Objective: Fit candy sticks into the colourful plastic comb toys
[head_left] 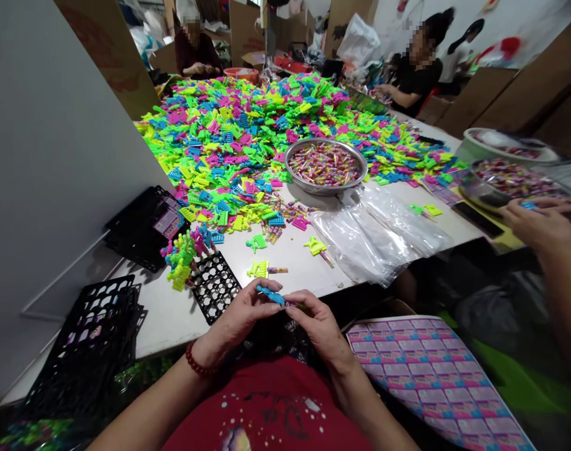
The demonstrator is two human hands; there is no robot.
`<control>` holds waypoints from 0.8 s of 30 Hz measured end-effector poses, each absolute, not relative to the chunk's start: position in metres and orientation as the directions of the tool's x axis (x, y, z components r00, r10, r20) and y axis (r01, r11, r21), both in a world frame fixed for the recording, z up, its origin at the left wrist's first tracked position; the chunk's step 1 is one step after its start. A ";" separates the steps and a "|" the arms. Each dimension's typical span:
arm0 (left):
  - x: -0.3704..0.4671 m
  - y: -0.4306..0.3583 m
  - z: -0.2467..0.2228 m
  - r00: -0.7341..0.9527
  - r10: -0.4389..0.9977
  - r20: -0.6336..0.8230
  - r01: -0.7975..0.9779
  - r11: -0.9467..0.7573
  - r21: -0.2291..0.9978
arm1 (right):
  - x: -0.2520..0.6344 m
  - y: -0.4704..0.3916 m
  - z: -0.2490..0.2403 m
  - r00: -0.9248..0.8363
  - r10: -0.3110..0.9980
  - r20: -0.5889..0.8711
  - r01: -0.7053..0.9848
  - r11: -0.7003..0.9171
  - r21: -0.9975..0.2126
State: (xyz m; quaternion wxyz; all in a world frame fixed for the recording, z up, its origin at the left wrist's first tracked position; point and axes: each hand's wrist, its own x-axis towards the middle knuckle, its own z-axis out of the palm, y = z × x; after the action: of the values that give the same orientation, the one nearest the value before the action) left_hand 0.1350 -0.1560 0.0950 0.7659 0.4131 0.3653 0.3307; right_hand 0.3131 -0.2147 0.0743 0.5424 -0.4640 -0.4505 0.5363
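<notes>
Just in front of the red shirt, my left hand (240,316) pinches a blue plastic toy piece (271,295) between thumb and fingertips. My right hand (321,322) is closed on a small candy-filled tube (291,304), partly hidden by its fingers, at the blue piece's lower end. Left of my hands, a black perforated rack (218,285) holds several toys upright in green, pink and blue. Beyond my fingertips lie yellow toys (258,269) with tubes attached.
A large heap of bright plastic pieces (238,138) covers the table's back. A steel bowl (308,186) of tubes and clear plastic bags (374,232) sit nearer. Black racks (85,332) lie left, printed card sheets (426,369) right. A co-worker's hand (541,228) is at far right.
</notes>
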 end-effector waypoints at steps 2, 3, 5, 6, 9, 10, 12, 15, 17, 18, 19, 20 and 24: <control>0.138 -0.159 0.095 0.476 0.831 -0.287 -0.255 0.443 0.860 | 0.312 -0.216 0.075 0.025 1.000 -0.015 -0.177 -0.011 -0.984; 0.139 -0.160 0.096 0.455 0.840 -0.295 -0.257 0.442 0.860 | 0.311 -0.217 0.075 0.027 0.999 -0.032 -0.192 -0.026 -0.981; 0.141 -0.161 0.096 0.427 0.851 -0.307 -0.252 0.438 0.863 | 0.310 -0.219 0.075 0.034 0.995 -0.090 -0.238 -0.080 -0.968; 0.141 -0.161 0.096 0.419 0.856 -0.303 -0.252 0.430 0.867 | 0.310 -0.220 0.075 0.041 0.991 -0.128 -0.266 -0.112 -0.958; 0.143 -0.162 0.096 0.388 0.870 -0.304 -0.277 0.425 0.862 | 0.309 -0.221 0.076 0.078 0.973 -0.219 -0.332 -0.182 -0.925; 0.143 -0.162 0.095 0.376 0.872 -0.313 -0.283 0.430 0.857 | 0.309 -0.221 0.076 0.085 0.969 -0.233 -0.346 -0.190 -0.919; 0.143 -0.163 0.095 0.372 0.866 -0.333 -0.280 0.447 0.850 | 0.309 -0.221 0.076 0.084 0.967 -0.239 -0.363 -0.194 -0.912; 0.143 -0.164 0.093 0.407 0.848 -0.340 -0.259 0.464 0.847 | 0.310 -0.221 0.074 0.068 0.966 -0.248 -0.391 -0.202 -0.898; 0.142 -0.164 0.092 0.424 0.838 -0.343 -0.251 0.473 0.845 | 0.310 -0.222 0.072 0.051 0.965 -0.259 -0.425 -0.213 -0.879; 0.142 -0.164 0.091 0.431 0.833 -0.347 -0.244 0.477 0.844 | 0.310 -0.222 0.071 0.040 0.965 -0.259 -0.443 -0.215 -0.870; 0.141 -0.164 0.090 0.436 0.830 -0.347 -0.238 0.478 0.845 | 0.310 -0.223 0.070 0.033 0.966 -0.257 -0.459 -0.214 -0.862; 0.141 -0.164 0.090 0.441 0.828 -0.346 -0.233 0.478 0.847 | 0.310 -0.223 0.069 0.031 0.967 -0.253 -0.472 -0.209 -0.856; 0.142 -0.165 0.089 0.459 0.821 -0.341 -0.230 0.480 0.846 | 0.310 -0.222 0.068 0.045 0.971 -0.237 -0.475 -0.188 -0.860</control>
State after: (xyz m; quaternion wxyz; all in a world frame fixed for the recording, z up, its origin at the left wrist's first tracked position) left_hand 0.1421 -0.1651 0.0888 0.7661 0.3772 0.3913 0.3430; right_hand 0.3095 -0.2220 0.0684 0.5721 -0.4416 -0.2806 0.6317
